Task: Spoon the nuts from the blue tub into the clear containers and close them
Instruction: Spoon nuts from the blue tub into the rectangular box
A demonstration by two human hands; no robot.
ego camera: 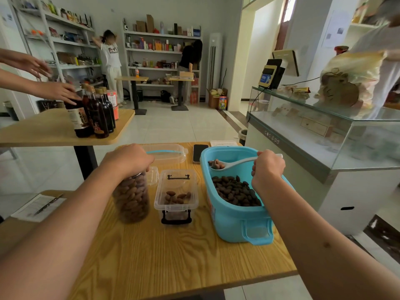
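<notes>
The blue tub stands on the right of the wooden table, with dark nuts in its bottom. My right hand grips the handle of a white spoon held over the tub, with a few nuts in its bowl. A clear rectangular container with black clips stands open to the left of the tub, holding a few nuts. Further left is a tall clear jar full of nuts. My left hand grips the jar's top.
A clear lid with a blue handle and a phone lie at the table's far edge. Papers and a pen sit at the left. Bottles stand on another table, where someone's hands reach. A glass counter is at right.
</notes>
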